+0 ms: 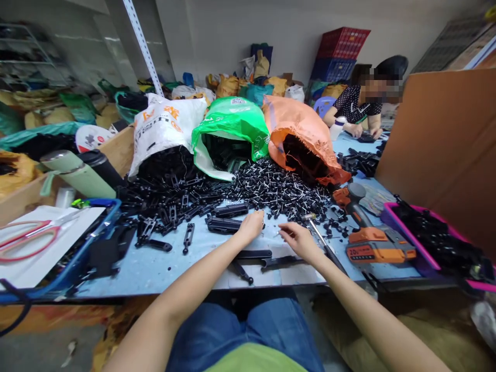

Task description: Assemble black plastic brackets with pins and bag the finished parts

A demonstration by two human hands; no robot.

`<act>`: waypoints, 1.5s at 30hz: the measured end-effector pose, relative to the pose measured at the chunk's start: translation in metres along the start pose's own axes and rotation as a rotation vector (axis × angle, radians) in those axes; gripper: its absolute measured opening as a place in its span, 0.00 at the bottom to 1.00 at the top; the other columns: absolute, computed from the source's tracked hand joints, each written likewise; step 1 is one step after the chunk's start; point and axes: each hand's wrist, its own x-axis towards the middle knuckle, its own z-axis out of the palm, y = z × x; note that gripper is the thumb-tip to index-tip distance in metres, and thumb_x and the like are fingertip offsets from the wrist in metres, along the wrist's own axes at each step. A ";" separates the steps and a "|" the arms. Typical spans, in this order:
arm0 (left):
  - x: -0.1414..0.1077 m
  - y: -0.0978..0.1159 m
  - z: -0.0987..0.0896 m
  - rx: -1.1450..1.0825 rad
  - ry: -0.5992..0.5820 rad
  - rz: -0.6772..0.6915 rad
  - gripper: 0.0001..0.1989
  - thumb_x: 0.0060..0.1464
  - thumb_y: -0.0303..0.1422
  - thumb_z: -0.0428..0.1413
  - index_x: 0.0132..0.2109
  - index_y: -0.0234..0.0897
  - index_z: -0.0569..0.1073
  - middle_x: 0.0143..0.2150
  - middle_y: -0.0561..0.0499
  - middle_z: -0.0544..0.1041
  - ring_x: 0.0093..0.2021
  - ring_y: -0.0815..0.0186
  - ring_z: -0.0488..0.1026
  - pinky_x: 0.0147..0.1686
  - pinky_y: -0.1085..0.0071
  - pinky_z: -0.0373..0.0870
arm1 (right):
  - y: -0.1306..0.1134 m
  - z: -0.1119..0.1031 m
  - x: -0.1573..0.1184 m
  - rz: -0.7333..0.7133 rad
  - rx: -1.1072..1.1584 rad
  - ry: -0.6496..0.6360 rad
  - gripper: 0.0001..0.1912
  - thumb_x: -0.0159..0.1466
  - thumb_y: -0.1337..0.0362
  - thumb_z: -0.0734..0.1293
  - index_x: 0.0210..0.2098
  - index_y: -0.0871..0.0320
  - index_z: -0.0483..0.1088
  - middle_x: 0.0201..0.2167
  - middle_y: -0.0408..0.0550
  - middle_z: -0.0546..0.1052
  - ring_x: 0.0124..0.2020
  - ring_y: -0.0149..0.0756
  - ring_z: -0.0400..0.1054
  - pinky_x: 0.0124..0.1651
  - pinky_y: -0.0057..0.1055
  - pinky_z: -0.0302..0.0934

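My left hand is closed above the blue table, beside two stacked black bars. A sliver of something dark shows at its fingertips, too small to name. Just to the right, my right hand has thumb and fingers curled toward each other, with a tiny shiny bit at the tips that I cannot make out. Under and between the hands lie a flat black bar, an open-end wrench and a black arm with a ball end. A hammer rests right of my right hand.
Black screws and black arm parts heap before white, green and orange sacks. A cordless drill and pink-rimmed bin stand right; scissors left. Another person works at the back right.
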 end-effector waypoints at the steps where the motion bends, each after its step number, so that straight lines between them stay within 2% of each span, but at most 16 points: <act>1: -0.005 0.000 -0.003 -0.021 0.018 0.010 0.09 0.54 0.23 0.48 0.43 0.36 0.67 0.40 0.47 0.73 0.42 0.63 0.72 0.42 0.70 0.67 | -0.007 0.001 -0.008 -0.015 0.064 -0.041 0.09 0.63 0.61 0.60 0.39 0.57 0.68 0.31 0.46 0.73 0.31 0.32 0.68 0.36 0.28 0.62; 3: -0.016 0.000 -0.011 -0.049 0.059 0.021 0.08 0.55 0.26 0.49 0.43 0.36 0.67 0.41 0.46 0.72 0.42 0.63 0.71 0.42 0.69 0.67 | -0.020 0.005 -0.019 -0.026 0.095 -0.090 0.08 0.63 0.61 0.61 0.35 0.57 0.68 0.27 0.44 0.73 0.28 0.32 0.68 0.33 0.28 0.61; 5: -0.034 -0.004 -0.020 -0.099 0.133 0.031 0.08 0.56 0.29 0.49 0.44 0.35 0.67 0.42 0.46 0.71 0.42 0.63 0.71 0.43 0.69 0.67 | -0.027 0.009 -0.025 -0.067 0.034 -0.089 0.08 0.63 0.62 0.60 0.33 0.57 0.68 0.28 0.46 0.73 0.30 0.33 0.68 0.34 0.28 0.61; 9: -0.093 -0.029 -0.033 -0.368 0.400 0.009 0.08 0.56 0.30 0.51 0.43 0.36 0.68 0.38 0.49 0.72 0.36 0.67 0.71 0.39 0.70 0.68 | -0.032 0.010 -0.027 -0.170 -0.144 -0.121 0.10 0.66 0.64 0.56 0.35 0.57 0.67 0.31 0.48 0.72 0.34 0.33 0.67 0.36 0.28 0.60; 13: -0.144 -0.049 -0.034 -0.429 0.484 -0.076 0.06 0.54 0.28 0.52 0.40 0.36 0.70 0.35 0.50 0.73 0.32 0.68 0.71 0.35 0.70 0.69 | -0.039 0.007 -0.024 -0.287 -0.269 -0.213 0.11 0.67 0.65 0.55 0.34 0.58 0.67 0.29 0.48 0.72 0.32 0.33 0.67 0.34 0.27 0.58; 15: -0.154 -0.052 -0.030 -0.401 0.486 -0.083 0.06 0.53 0.27 0.52 0.40 0.36 0.70 0.36 0.50 0.73 0.31 0.68 0.71 0.35 0.70 0.70 | -0.041 0.008 -0.024 -0.327 -0.303 -0.220 0.12 0.67 0.65 0.54 0.33 0.58 0.67 0.29 0.48 0.72 0.31 0.33 0.67 0.32 0.27 0.58; 18: -0.154 -0.052 -0.024 -0.323 0.513 -0.070 0.07 0.54 0.27 0.51 0.41 0.35 0.69 0.37 0.48 0.73 0.33 0.67 0.72 0.37 0.68 0.71 | -0.039 0.011 -0.026 -0.321 -0.266 -0.182 0.11 0.67 0.64 0.55 0.36 0.58 0.67 0.31 0.48 0.72 0.32 0.33 0.68 0.34 0.27 0.60; 22: -0.151 -0.049 -0.017 -0.143 0.564 0.057 0.09 0.55 0.25 0.49 0.43 0.33 0.69 0.39 0.44 0.73 0.41 0.62 0.72 0.41 0.65 0.71 | -0.033 0.014 -0.032 -0.289 -0.191 -0.114 0.10 0.67 0.63 0.56 0.39 0.57 0.67 0.33 0.48 0.73 0.34 0.33 0.68 0.38 0.28 0.62; 25: -0.156 -0.048 -0.013 0.034 0.516 0.198 0.10 0.56 0.25 0.48 0.45 0.31 0.69 0.39 0.41 0.74 0.41 0.60 0.72 0.41 0.63 0.71 | -0.035 0.014 -0.034 -0.302 -0.172 -0.113 0.10 0.67 0.64 0.55 0.40 0.57 0.67 0.34 0.49 0.73 0.36 0.34 0.69 0.40 0.29 0.63; 29: -0.165 -0.051 -0.016 0.156 0.403 0.299 0.12 0.58 0.26 0.47 0.48 0.29 0.68 0.39 0.40 0.75 0.38 0.61 0.73 0.37 0.63 0.71 | -0.032 0.014 -0.035 -0.303 -0.122 -0.102 0.12 0.66 0.64 0.56 0.45 0.56 0.67 0.39 0.50 0.73 0.39 0.35 0.68 0.43 0.31 0.64; 32: -0.165 -0.042 -0.023 0.174 0.374 0.231 0.13 0.58 0.27 0.46 0.50 0.32 0.67 0.43 0.40 0.74 0.44 0.58 0.71 0.43 0.57 0.66 | -0.016 0.020 -0.040 -0.325 -0.068 -0.088 0.16 0.64 0.60 0.59 0.52 0.54 0.64 0.45 0.52 0.71 0.44 0.36 0.67 0.46 0.33 0.64; 35: -0.152 -0.019 -0.022 0.145 0.312 0.201 0.18 0.57 0.36 0.49 0.53 0.33 0.64 0.52 0.40 0.70 0.54 0.52 0.63 0.52 0.49 0.55 | 0.006 0.033 -0.049 -0.364 -0.059 -0.123 0.24 0.62 0.57 0.63 0.56 0.52 0.60 0.45 0.52 0.71 0.45 0.39 0.67 0.45 0.35 0.64; 37: -0.139 -0.002 -0.018 0.105 0.174 0.232 0.27 0.54 0.44 0.51 0.56 0.31 0.62 0.52 0.38 0.69 0.53 0.52 0.63 0.53 0.52 0.54 | 0.017 0.040 -0.053 -0.370 -0.084 -0.139 0.26 0.61 0.57 0.63 0.58 0.52 0.58 0.43 0.52 0.72 0.42 0.39 0.67 0.43 0.37 0.64; 40: -0.124 0.014 -0.013 0.068 -0.028 0.252 0.36 0.48 0.51 0.53 0.56 0.29 0.61 0.46 0.38 0.72 0.46 0.53 0.67 0.47 0.59 0.61 | 0.022 0.041 -0.053 -0.387 -0.128 -0.151 0.25 0.62 0.58 0.62 0.58 0.54 0.58 0.38 0.51 0.73 0.39 0.38 0.67 0.41 0.36 0.63; 42: -0.122 0.015 -0.013 0.088 -0.065 0.303 0.36 0.50 0.51 0.52 0.57 0.29 0.59 0.48 0.38 0.71 0.47 0.54 0.67 0.46 0.61 0.60 | 0.021 0.036 -0.049 -0.430 -0.171 -0.186 0.25 0.63 0.56 0.61 0.58 0.55 0.58 0.37 0.51 0.73 0.38 0.37 0.67 0.40 0.34 0.62; 45: -0.123 0.007 -0.015 0.181 -0.021 0.407 0.33 0.54 0.49 0.49 0.59 0.29 0.57 0.54 0.37 0.66 0.50 0.54 0.65 0.48 0.62 0.59 | 0.019 0.025 -0.043 -0.442 -0.308 -0.203 0.25 0.61 0.50 0.61 0.54 0.57 0.62 0.38 0.52 0.73 0.37 0.38 0.66 0.38 0.33 0.60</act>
